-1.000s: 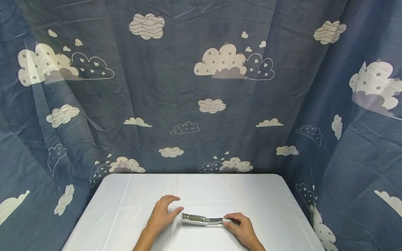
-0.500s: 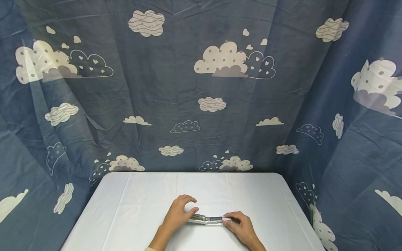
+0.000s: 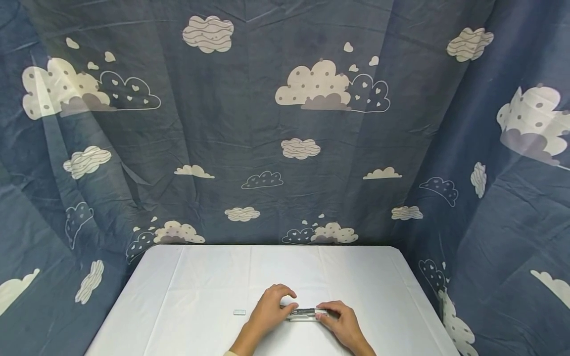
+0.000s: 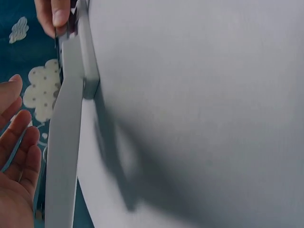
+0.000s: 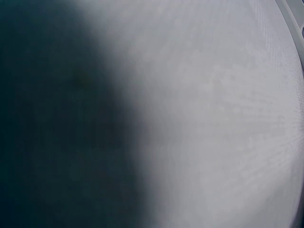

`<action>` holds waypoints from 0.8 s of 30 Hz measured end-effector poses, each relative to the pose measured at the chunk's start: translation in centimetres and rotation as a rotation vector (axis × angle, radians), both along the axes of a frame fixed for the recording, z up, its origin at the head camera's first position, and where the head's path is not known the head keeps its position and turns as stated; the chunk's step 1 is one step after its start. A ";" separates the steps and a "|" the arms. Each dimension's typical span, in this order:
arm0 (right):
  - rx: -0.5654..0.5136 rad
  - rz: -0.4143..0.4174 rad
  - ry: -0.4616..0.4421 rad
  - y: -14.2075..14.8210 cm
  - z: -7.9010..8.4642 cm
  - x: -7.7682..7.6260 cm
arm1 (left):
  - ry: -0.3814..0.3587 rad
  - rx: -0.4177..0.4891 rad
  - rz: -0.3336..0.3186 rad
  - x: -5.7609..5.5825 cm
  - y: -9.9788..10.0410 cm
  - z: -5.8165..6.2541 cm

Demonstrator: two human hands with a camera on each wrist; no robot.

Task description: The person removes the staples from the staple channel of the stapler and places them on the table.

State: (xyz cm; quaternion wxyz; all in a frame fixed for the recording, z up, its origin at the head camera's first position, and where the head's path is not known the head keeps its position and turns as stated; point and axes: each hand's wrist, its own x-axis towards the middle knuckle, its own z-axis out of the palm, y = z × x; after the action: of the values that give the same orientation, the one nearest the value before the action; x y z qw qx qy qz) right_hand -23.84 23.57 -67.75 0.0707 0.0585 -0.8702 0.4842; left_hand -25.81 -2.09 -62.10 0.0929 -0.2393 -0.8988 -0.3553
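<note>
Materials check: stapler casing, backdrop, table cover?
Stapler casing: probably plastic, matte pale grey; smooth face, no metallic glint.
Backdrop: fabric, mostly matte; wrinkles and hanging folds show it.
Table cover: likely cloth, dull white, from its straight fold creases; vinyl can't be ruled out.

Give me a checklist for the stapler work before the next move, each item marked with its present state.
1. Right hand holding the stapler by its end: ok.
2. Left hand gripping nothing: ok; its thumb and fingers stand apart beside the stapler.
3. Stapler folded shut: not ok; its long arm is swung out in the left wrist view.
4. Small pale strip kept apart from the stapler: ok; it lies on the white table, beyond the left hand.
5. Staples loaded: cannot tell; too small and partly hidden.
</note>
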 end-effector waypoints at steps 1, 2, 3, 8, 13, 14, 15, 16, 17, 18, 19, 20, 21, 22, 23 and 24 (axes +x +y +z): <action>0.003 0.003 0.000 0.0 0.0 0.0 | -0.002 0.001 -0.004 0.0 0.2 -0.1; 0.006 0.004 -0.003 0.0 0.0 0.0 | -0.002 -0.003 -0.005 0.1 0.5 -0.2; 0.010 0.006 -0.003 0.0 0.1 0.0 | -0.005 -0.005 -0.007 0.1 0.7 -0.2; 0.014 0.007 -0.002 0.0 0.1 0.0 | -0.012 -0.010 -0.004 0.2 1.6 -0.6; 0.011 0.006 -0.008 0.0 0.0 0.1 | -0.015 -0.029 -0.018 0.5 2.2 -1.1; 0.011 0.006 -0.007 0.0 0.0 0.1 | -0.021 -0.033 -0.022 0.5 2.3 -1.2; 0.013 0.007 -0.006 0.0 -0.1 0.1 | -0.029 -0.037 -0.024 0.5 2.3 -1.3; 0.014 0.008 -0.008 0.0 -0.1 0.1 | -0.043 -0.040 -0.023 0.5 2.4 -1.4; 0.015 0.008 -0.010 0.0 -0.1 0.1 | -0.051 -0.044 -0.024 0.5 2.5 -1.4; 0.015 0.009 -0.012 0.1 -0.1 0.1 | -0.058 -0.047 -0.024 0.5 2.6 -1.4; 0.016 0.010 -0.015 0.1 -0.1 0.1 | -0.063 -0.050 -0.025 0.6 2.6 -1.4; 0.019 0.012 -0.017 0.1 0.0 0.1 | -0.069 -0.052 -0.025 0.6 2.6 -1.4; 0.021 0.013 -0.018 0.1 0.0 0.1 | -0.071 -0.055 -0.025 0.6 2.7 -1.3; 0.023 0.013 -0.019 0.1 0.0 0.1 | -0.076 -0.057 -0.024 0.5 2.7 -1.3; 0.026 0.015 -0.016 0.2 0.0 0.1 | -0.081 -0.059 -0.025 0.6 2.8 -1.3; 0.026 0.014 -0.015 0.2 0.0 0.1 | -0.081 -0.061 -0.026 0.6 2.8 -1.4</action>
State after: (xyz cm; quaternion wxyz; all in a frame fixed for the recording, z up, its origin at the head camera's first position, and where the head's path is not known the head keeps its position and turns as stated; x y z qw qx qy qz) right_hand -23.78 23.73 -67.79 0.0597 0.0620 -0.8764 0.4737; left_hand -25.26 0.71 -63.47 0.0443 -0.2388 -0.9091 -0.3383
